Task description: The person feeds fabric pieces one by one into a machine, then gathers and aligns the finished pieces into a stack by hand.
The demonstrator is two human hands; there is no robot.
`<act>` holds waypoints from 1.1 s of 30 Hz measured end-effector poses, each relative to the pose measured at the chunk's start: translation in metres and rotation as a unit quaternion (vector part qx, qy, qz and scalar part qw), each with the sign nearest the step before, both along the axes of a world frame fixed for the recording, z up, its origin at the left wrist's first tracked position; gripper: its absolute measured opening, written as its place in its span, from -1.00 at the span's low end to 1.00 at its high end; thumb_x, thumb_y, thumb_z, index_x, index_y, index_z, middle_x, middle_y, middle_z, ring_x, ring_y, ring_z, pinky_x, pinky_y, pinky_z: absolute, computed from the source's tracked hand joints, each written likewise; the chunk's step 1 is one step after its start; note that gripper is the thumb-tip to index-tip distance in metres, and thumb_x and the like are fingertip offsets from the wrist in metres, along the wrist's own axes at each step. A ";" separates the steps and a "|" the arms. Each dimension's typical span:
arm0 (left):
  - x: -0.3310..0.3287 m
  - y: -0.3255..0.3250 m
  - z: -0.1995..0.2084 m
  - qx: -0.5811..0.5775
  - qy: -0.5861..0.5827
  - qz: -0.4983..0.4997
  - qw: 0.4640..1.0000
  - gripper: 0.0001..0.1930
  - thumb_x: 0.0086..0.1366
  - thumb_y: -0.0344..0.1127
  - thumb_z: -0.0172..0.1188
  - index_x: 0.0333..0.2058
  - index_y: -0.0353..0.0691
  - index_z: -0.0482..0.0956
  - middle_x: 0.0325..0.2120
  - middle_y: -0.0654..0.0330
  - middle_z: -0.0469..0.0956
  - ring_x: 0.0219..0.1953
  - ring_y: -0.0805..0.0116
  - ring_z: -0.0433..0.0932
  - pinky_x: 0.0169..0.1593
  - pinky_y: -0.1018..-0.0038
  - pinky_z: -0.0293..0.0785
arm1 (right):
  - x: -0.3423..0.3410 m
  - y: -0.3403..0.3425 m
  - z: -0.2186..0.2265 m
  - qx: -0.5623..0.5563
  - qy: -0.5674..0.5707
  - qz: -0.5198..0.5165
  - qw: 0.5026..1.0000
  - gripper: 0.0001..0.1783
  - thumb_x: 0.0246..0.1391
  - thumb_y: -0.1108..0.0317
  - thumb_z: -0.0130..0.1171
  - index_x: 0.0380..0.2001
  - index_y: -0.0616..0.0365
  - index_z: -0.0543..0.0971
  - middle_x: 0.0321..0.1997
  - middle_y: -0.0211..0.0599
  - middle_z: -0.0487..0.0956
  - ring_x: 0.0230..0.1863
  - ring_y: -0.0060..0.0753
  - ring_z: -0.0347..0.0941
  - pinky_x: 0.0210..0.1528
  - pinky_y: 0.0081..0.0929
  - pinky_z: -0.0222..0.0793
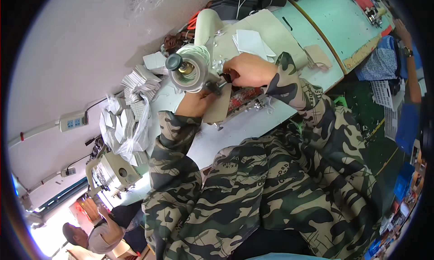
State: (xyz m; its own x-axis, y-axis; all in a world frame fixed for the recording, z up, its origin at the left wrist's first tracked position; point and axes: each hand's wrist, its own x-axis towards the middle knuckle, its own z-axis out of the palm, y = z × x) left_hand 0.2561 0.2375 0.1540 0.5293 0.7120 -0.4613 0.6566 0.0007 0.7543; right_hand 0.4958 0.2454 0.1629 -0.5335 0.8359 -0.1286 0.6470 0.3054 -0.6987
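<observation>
A cream sewing machine stands in front of me, with a dark knob on its round end and pale green thread wound about it. My left hand is under this end, against a flat tan piece; its fingers are mostly hidden by the machine. Across from it, my right hand is closed, fingers curled at a small dark part beside the needle area. What those fingers hold, if anything, is hidden. A red-patterned part of the machine shows below the right hand.
White cut pieces lie behind my right hand, tan pieces farther right. A plastic bag of stacked pieces sits left. Dark bundles lie at the back. Another machine and a person are lower left; another person's arm is right.
</observation>
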 end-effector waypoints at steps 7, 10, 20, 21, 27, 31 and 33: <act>0.000 -0.008 -0.023 0.194 -0.093 -0.031 0.976 -0.69 0.24 -0.50 0.14 -0.02 -0.37 0.45 -0.26 0.07 0.56 -0.16 0.32 0.56 -0.04 0.38 0.48 | -0.012 -0.006 -0.009 0.000 -0.013 0.006 1.000 -0.59 -0.25 0.26 0.33 -0.25 0.20 0.62 -0.39 -0.17 0.65 -0.32 -0.06 0.58 -0.24 -0.22 0.46; -0.006 -0.008 -0.020 0.061 -0.056 -0.007 0.997 -0.81 0.30 -0.41 0.06 -0.20 -0.42 0.53 -0.51 0.12 0.56 -0.51 0.32 0.59 -0.48 0.42 0.52 | -0.006 0.000 -0.010 -0.010 -0.003 0.011 1.000 -0.63 -0.26 0.29 0.30 -0.29 0.20 0.63 -0.38 -0.16 0.65 -0.32 -0.07 0.59 -0.25 -0.24 0.47; -0.138 -0.051 -0.110 0.272 0.350 0.001 0.896 -0.72 0.25 -0.05 0.13 -0.16 -0.03 0.58 -0.38 0.03 0.62 -0.34 0.03 0.63 -0.32 0.15 0.54 | 0.027 -0.012 0.043 0.362 0.052 -0.154 0.918 -0.84 -0.05 0.35 0.19 -0.37 0.16 0.61 -0.37 -0.18 0.58 -0.31 -0.16 0.53 -0.26 -0.26 0.42; -0.141 -0.060 -0.112 0.216 0.315 -0.016 0.924 -0.69 0.23 -0.02 0.15 -0.13 -0.01 0.57 -0.31 0.06 0.62 -0.30 0.04 0.63 -0.28 0.13 0.54 | 0.036 -0.014 0.043 0.442 0.029 -0.183 0.878 -0.84 -0.05 0.34 0.22 -0.37 0.15 0.60 -0.35 -0.22 0.57 -0.30 -0.18 0.51 -0.25 -0.27 0.41; -0.116 -0.085 -0.097 0.333 0.328 0.055 0.883 -0.75 0.25 -0.07 0.18 -0.16 0.00 0.61 -0.17 0.17 0.60 -0.34 0.05 0.64 -0.31 0.15 0.55 | 0.010 -0.079 0.003 0.259 0.031 -0.167 0.951 -0.80 -0.08 0.25 0.30 -0.39 0.08 0.56 -0.35 -0.31 0.54 -0.28 -0.13 0.48 -0.25 -0.22 0.39; -0.114 -0.074 -0.099 0.511 0.262 -0.035 0.818 -0.83 0.17 -0.19 0.23 -0.29 -0.08 0.56 -0.23 0.18 0.56 -0.32 0.17 0.57 -0.18 0.25 0.47 | -0.005 -0.097 -0.010 0.118 0.068 -0.088 0.987 -0.78 -0.04 0.32 0.32 -0.31 0.14 0.59 -0.35 -0.28 0.58 -0.36 -0.18 0.51 -0.28 -0.30 0.42; -0.113 -0.076 -0.100 0.464 0.271 -0.031 0.843 -0.83 0.16 -0.20 0.25 -0.30 -0.10 0.57 -0.24 0.19 0.58 -0.30 0.17 0.56 -0.14 0.25 0.45 | -0.004 -0.099 -0.013 0.061 0.094 -0.090 0.990 -0.78 -0.03 0.32 0.32 -0.29 0.14 0.59 -0.37 -0.29 0.57 -0.37 -0.17 0.51 -0.29 -0.29 0.42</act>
